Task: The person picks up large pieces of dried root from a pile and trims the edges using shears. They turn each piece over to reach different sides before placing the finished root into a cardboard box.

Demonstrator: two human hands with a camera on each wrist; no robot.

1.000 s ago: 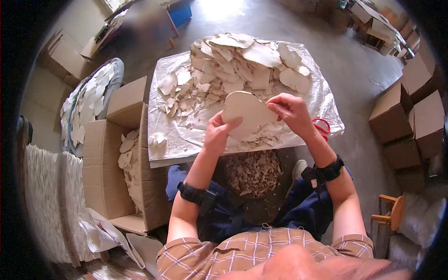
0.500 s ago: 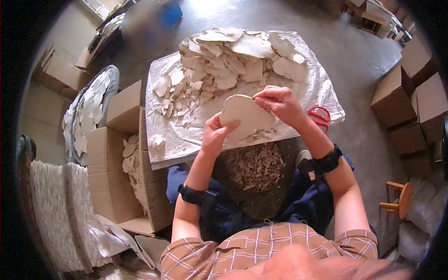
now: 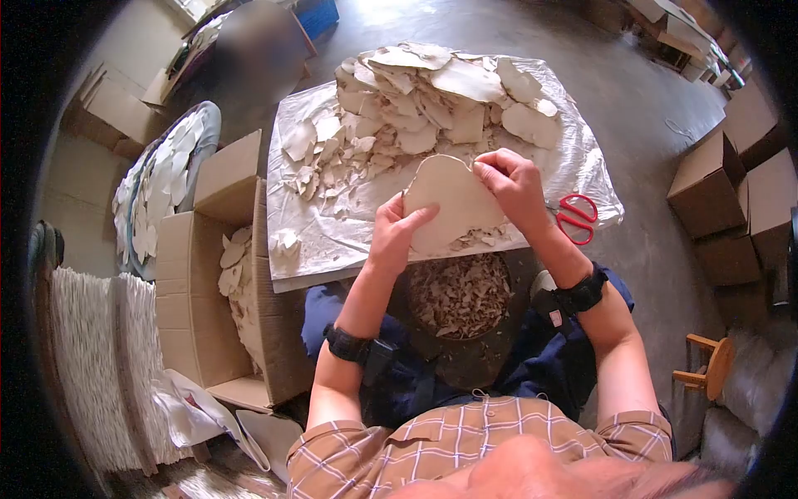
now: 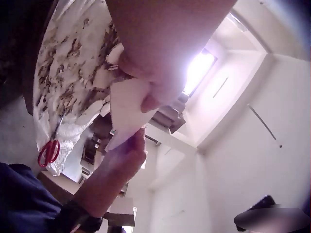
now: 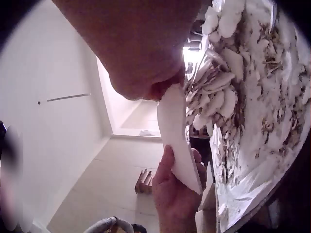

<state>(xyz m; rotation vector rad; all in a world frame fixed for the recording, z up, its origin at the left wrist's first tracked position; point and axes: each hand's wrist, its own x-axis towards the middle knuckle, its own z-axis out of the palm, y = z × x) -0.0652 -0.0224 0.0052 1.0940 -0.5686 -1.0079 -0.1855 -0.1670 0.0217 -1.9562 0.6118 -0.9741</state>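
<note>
A flat cream-white slab with a rounded top is held up over the near part of a cloth-covered table. My left hand grips its left edge, thumb across the face and fingers behind. At the upper right edge, my right hand pinches the rim between thumb and fingertips. From the right wrist, the slab shows thin and edge-on, with the left hand below. Red-handled scissors lie at the table's right edge, beside my right forearm.
Broken pale slabs are heaped at the table's far side, with smaller flakes around. Below the near edge stands a round container of scraps. An open cardboard box with pale pieces is at left; stacked boxes are at right.
My right hand has moved from the slab's right side to its top edge, then back to the upper right. The dark rim along the top shows less now. My left hand keeps its grip.
</note>
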